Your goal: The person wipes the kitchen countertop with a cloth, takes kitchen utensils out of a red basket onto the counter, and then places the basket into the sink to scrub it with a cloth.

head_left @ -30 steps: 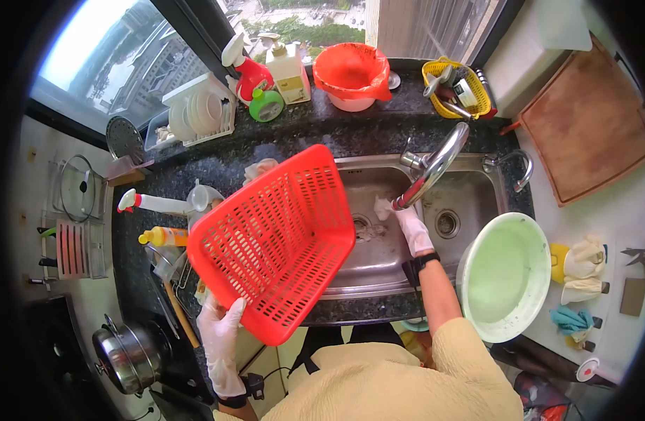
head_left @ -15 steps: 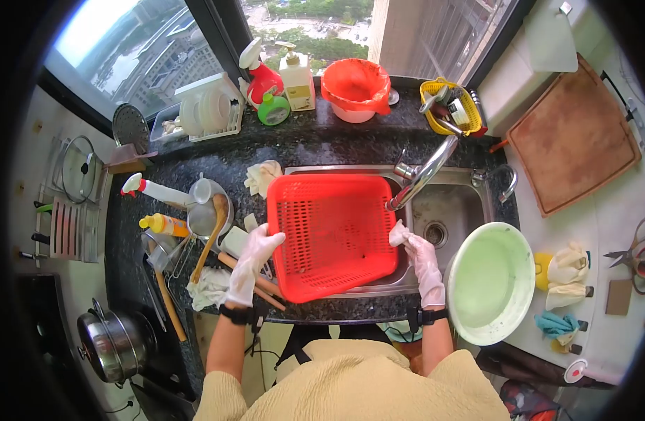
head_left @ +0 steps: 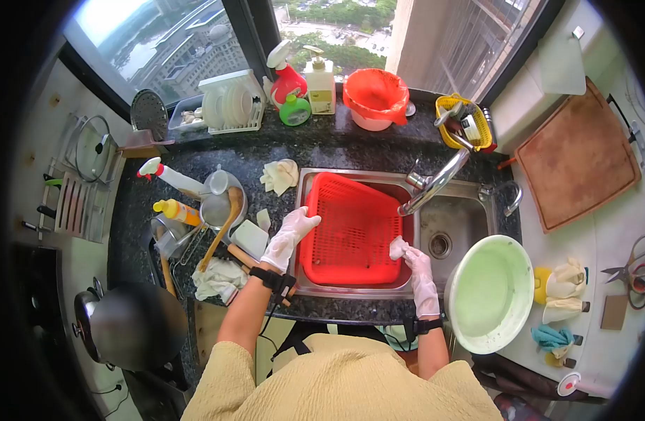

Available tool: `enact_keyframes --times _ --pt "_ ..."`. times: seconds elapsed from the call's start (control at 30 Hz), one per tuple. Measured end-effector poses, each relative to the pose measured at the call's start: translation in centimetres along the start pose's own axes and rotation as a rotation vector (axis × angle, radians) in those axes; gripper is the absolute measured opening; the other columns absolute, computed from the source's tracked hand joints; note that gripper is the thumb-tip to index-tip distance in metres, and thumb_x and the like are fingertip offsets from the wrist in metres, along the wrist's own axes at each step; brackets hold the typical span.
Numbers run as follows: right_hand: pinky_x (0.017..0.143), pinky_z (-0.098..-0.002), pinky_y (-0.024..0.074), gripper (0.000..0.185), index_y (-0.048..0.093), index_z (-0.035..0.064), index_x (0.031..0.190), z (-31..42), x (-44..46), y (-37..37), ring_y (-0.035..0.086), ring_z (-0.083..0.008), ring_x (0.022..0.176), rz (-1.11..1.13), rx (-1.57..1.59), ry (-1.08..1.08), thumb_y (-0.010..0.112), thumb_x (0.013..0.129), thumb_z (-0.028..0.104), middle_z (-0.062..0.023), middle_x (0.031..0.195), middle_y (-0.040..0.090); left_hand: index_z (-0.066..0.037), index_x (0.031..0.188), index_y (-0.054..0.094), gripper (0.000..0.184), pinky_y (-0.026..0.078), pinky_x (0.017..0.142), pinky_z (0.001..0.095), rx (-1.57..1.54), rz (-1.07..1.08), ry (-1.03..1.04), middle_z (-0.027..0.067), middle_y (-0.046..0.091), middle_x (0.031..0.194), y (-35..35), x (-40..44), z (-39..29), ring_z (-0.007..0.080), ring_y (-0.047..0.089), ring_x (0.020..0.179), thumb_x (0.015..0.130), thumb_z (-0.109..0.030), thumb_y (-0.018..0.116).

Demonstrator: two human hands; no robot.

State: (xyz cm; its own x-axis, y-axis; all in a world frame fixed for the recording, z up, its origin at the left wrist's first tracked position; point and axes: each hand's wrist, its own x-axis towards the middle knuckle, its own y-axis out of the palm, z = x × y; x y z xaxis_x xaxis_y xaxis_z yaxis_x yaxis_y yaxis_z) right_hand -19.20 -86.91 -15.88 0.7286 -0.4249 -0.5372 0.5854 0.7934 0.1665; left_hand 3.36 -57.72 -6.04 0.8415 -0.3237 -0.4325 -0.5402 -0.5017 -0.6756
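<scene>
A red plastic basket (head_left: 350, 228) with slotted walls sits tilted in the left basin of the steel sink (head_left: 491, 210). My left hand (head_left: 292, 231), in a clear white glove, has its fingers over the basket's left rim. At the right side of the basket is my right hand (head_left: 417, 270), gloved too, pinching a small wad of white cloth (head_left: 398, 248) against or close to the wall. The chrome faucet (head_left: 434, 184) arches above the basket's upper right corner. A pale green basin (head_left: 492, 295) stands to the right of my right hand.
On the left counter lie a spray bottle (head_left: 171, 179), a yellow bottle (head_left: 176, 210), a steel pot (head_left: 223, 210), a wooden spoon (head_left: 222, 228) and crumpled cloths (head_left: 217, 279). A blurred patch covers most of a pot (head_left: 86, 316) at lower left. Scissors (head_left: 627, 272) hang at right.
The basket has settled lower and more level into the sink, with my left hand still on its left rim. My right hand keeps the white cloth near the right side. The view has shifted somewhat.
</scene>
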Motion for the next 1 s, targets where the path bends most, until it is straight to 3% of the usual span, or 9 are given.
enact_keyframes --times 0.17,0.27,0.37,0.6,0.67,0.73,0.83,0.93,1.0 --pt "0.084 -0.0254 0.0411 0.035 0.059 -0.0017 0.119 3.0 -1.0 3.9 0.055 -0.0102 0.093 0.096 -0.108 -0.017 0.060 0.089 0.016 -0.0024 0.105 0.061 -0.001 0.108 0.057 0.052 0.048 0.084 0.0383 -0.111 -0.098 0.009 0.0194 0.066 0.099 1.6 -0.1 1.8 0.0313 0.063 0.097 0.084 -0.047 0.066" --pt "0.095 -0.0289 0.0388 0.032 0.061 -0.0014 0.117 3.4 0.0 5.7 0.056 -0.0130 0.105 0.170 -0.251 -0.060 0.057 0.088 0.012 -0.0049 0.108 0.063 -0.002 0.119 0.048 0.067 0.046 0.090 0.0435 -0.231 -0.175 0.015 0.0256 0.062 0.107 2.3 -2.1 2.6 0.0394 0.060 0.104 0.083 -0.057 0.063" --pt "0.103 -0.0322 0.0357 0.032 0.063 -0.0004 0.117 2.5 1.8 8.2 0.055 -0.0163 0.113 0.251 -0.355 -0.065 0.056 0.088 0.010 -0.0069 0.114 0.064 -0.005 0.131 0.042 0.071 0.042 0.097 0.0434 -0.330 -0.282 0.112 0.0265 0.055 0.123 0.9 -7.0 2.3 0.0389 0.053 0.117 0.084 -0.053 0.063" --pt "0.110 -0.0333 0.0315 0.041 0.057 -0.0036 0.125 4.5 1.7 14.1 0.045 -0.0195 0.129 0.632 -0.297 -0.123 0.058 0.087 0.014 -0.0107 0.129 0.057 -0.006 0.132 0.045 0.059 0.042 0.098 0.0427 -0.476 -0.134 -0.072 0.0254 0.056 0.124 -4.0 -14.5 5.7 0.0364 0.052 0.120 0.088 -0.042 0.061" --pt "0.109 -0.0341 0.0328 0.045 0.055 -0.0025 0.126 4.4 3.6 16.6 0.045 -0.0219 0.129 0.767 -0.367 -0.292 0.060 0.085 0.014 -0.0124 0.130 0.056 -0.005 0.132 0.045 0.057 0.042 0.098 0.0407 -0.389 -0.092 -0.059 0.0228 0.055 0.126 -2.9 -13.4 4.9 0.0330 0.053 0.119 0.090 -0.040 0.060" --pt "0.109 -0.0351 0.0328 0.044 0.057 0.0012 0.125 4.2 5.2 19.9 0.048 -0.0266 0.125 0.662 -0.570 -0.385 0.060 0.082 0.014 -0.0161 0.124 0.058 -0.005 0.133 0.043 0.058 0.044 0.096 0.0396 -0.281 -0.135 0.065 0.0208 0.055 0.126 -0.1 -11.2 4.8 0.0311 0.056 0.116 0.090 -0.040 0.060" --pt "0.103 -0.0372 0.0405 0.041 0.058 0.0039 0.121 -3.8 12.8 23.8 0.054 -0.0308 0.116 0.516 -0.883 -0.957 0.061 0.082 0.014 -0.0191 0.123 0.057 -0.003 0.134 0.042 0.059 0.047 0.092 0.0404 -0.033 -0.265 0.339 0.0252 0.056 0.122 4.0 -7.6 5.2 0.0375 0.058 0.110 0.088 -0.033 0.064" --pt "0.089 -0.0370 0.0496 0.028 0.065 0.0050 0.109 -1.5 10.7 25.0 0.062 -0.0301 0.101 0.249 -1.094 -0.811 0.056 0.084 0.014 -0.0188 0.105 0.064 0.001 0.131 0.043 0.057 0.048 0.090 0.0429 0.003 -0.206 0.163 0.0257 0.060 0.115 4.9 -7.1 4.4 0.0388 0.059 0.107 0.086 -0.026 0.066" --pt "0.088 -0.0365 0.0498 0.024 0.065 0.0056 0.102 -5.6 16.3 21.7 0.065 -0.0293 0.091 0.446 -0.736 -0.543 0.051 0.088 0.018 -0.0164 0.096 0.067 0.002 0.130 0.044 0.056 0.049 0.088 0.0431 -0.064 -0.128 0.079 0.0260 0.061 0.113 3.4 -7.9 2.6 0.0389 0.060 0.105 0.086 -0.025 0.066"
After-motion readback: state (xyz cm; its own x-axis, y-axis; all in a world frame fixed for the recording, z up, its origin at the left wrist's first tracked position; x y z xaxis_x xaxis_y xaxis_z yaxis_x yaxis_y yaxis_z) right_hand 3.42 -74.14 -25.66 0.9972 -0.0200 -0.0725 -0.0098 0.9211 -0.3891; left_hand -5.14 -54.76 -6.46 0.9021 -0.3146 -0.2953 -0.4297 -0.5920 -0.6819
